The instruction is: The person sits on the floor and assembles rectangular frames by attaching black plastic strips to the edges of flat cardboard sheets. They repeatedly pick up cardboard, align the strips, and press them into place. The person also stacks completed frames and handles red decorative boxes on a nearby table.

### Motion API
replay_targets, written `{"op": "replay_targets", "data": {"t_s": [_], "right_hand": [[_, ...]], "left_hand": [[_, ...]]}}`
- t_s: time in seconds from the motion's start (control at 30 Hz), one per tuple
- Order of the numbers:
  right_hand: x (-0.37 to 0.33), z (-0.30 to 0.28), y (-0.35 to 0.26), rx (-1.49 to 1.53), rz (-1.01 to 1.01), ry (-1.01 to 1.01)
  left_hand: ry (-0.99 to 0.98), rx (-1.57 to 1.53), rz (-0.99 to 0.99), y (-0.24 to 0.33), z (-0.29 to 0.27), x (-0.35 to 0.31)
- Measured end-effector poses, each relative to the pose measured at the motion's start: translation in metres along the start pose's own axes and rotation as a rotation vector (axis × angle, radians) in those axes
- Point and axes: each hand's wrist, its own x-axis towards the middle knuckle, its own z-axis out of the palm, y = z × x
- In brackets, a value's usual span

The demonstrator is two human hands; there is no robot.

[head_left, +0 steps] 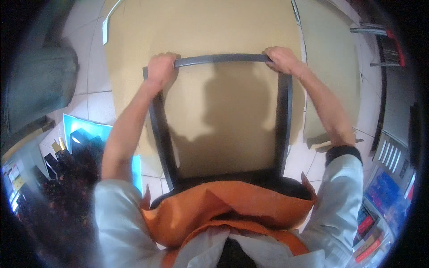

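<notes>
Both arms reach forward over a dark, roughly rectangular frame. My left hand (161, 69) is closed round the left end of its far bar (221, 58), close to the corner. At the opposite end of that bar, my right hand (280, 60) grips it with bent fingers. The frame's left side piece (161, 127) and right side piece (283, 120) run back toward my body. Whether the far bar is joined to the side pieces is hidden by my hands. The near end of the frame is partly covered by my orange apron (232, 198).
A large tan cardboard sheet (196, 22) lies beneath the frame, with another sheet (333, 67) to the right. At left are a dark padded piece (42, 85), a light-blue panel (89, 127) and a dark jumble of pieces (62, 192). Packaged items (382, 192) stand at right.
</notes>
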Motion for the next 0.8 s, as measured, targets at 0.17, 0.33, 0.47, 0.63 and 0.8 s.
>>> {"op": "replay_targets", "data": {"t_s": [0.17,0.33,0.47,0.63,0.8], "right_hand": [[-0.012,0.015,-0.013,0.118,0.123,0.247],[-0.032,0.019,0.025,0.241,0.084,0.163],[-0.025,0.021,0.0,0.143,0.35,0.086],[-0.026,0.038,-0.012,0.136,0.458,0.296],[-0.053,0.04,0.0,0.747,0.342,0.486]], "left_hand": [[0.147,0.01,-0.014,-0.001,0.011,-0.007],[-0.026,-0.097,-0.066,-0.037,-0.004,-0.024],[-0.035,0.025,-0.213,-0.034,0.01,-0.03],[0.093,0.007,-0.252,-0.029,0.018,-0.027],[0.34,-0.296,-0.32,-0.043,0.026,-0.042]]}}
